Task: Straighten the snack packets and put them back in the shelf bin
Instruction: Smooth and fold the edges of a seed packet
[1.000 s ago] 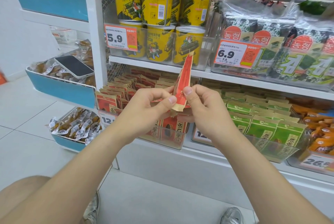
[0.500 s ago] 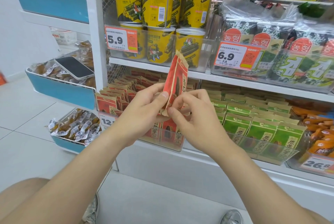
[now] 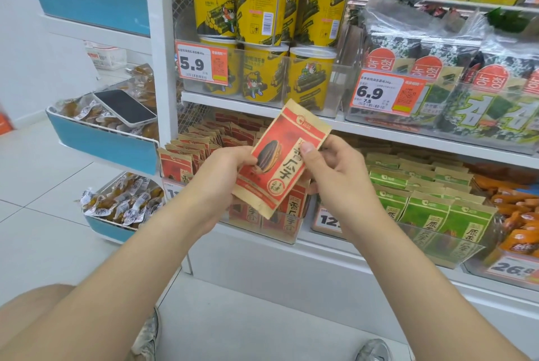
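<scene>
A red and tan snack packet with a dark sunflower seed printed on it faces me, tilted to the right, in front of the lower shelf. My left hand grips its left edge. My right hand holds its right side with the thumb pressed on the front. Below and behind them stands the clear shelf bin, which holds several more red packets in rows.
Green packets fill the bin to the right. Yellow tubs and seaweed packs sit on the shelf above. A phone lies on snacks in a blue side bin. My knee and shoes are at the bottom.
The packet has turned from edge-on to face me flat. Both hands have shifted their grip to its sides.
</scene>
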